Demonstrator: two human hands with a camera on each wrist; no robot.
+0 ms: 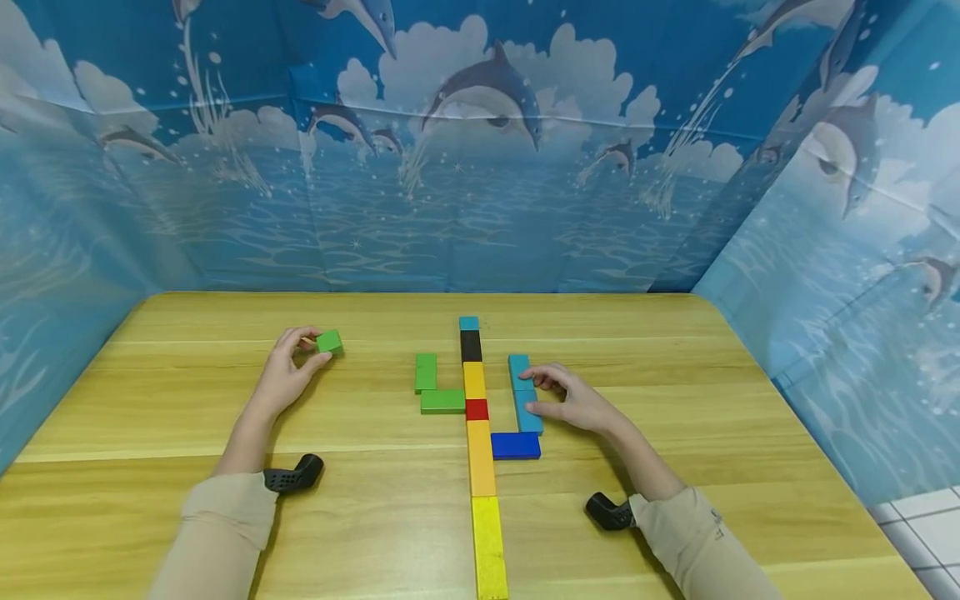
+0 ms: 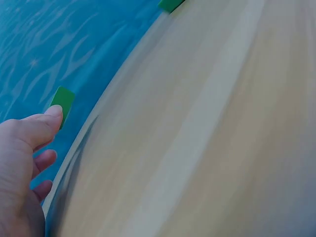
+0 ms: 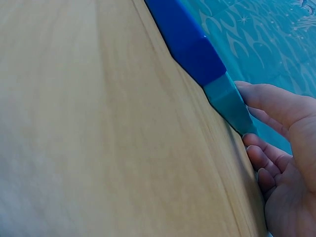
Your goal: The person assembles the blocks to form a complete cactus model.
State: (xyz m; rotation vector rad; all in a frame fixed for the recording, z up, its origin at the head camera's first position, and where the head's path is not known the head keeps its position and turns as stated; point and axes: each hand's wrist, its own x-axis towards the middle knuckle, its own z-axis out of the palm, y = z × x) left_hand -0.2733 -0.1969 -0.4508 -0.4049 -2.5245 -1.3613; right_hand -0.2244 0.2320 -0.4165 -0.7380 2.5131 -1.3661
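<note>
My left hand pinches a small green block between thumb and fingers, left of the laid-out blocks. The same green block shows at the thumb tip in the left wrist view. On the other side, my right hand touches two light blue blocks with its thumb and index finger. The upper light blue block and the lower light blue block lie end to end. A dark blue block lies crosswise at their near end. In the right wrist view the other fingers are bent.
A line of blocks runs down the middle: light blue, black, orange-yellow, red, orange and yellow. Two green blocks form an angle beside it, one upright, one crosswise. A dolphin-print curtain encloses the table.
</note>
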